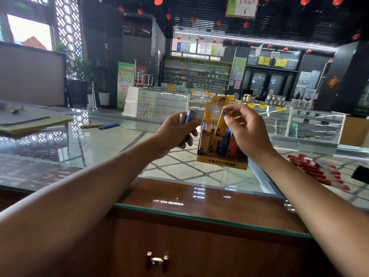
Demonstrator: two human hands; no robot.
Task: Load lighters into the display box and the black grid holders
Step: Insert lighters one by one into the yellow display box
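Observation:
A yellow display box (221, 162) stands on the glass counter (99, 144), with several lighters upright in its rows. My right hand (245, 132) pinches a yellow lighter (219, 126) by its metal top, just above the box's back rows. To the left of the box, my left hand (175, 132) grips a small bundle of lighters (186, 120), blue and silver ends showing. No black grid holder is clearly in view.
Red lighters (317, 172) lie in a pile on the glass at the right, beside a dark object (361, 173) at the frame edge. A blue lighter (108, 126) and a yellowish one lie at the left, near stacked papers (34, 121). A wooden drawer front sits below.

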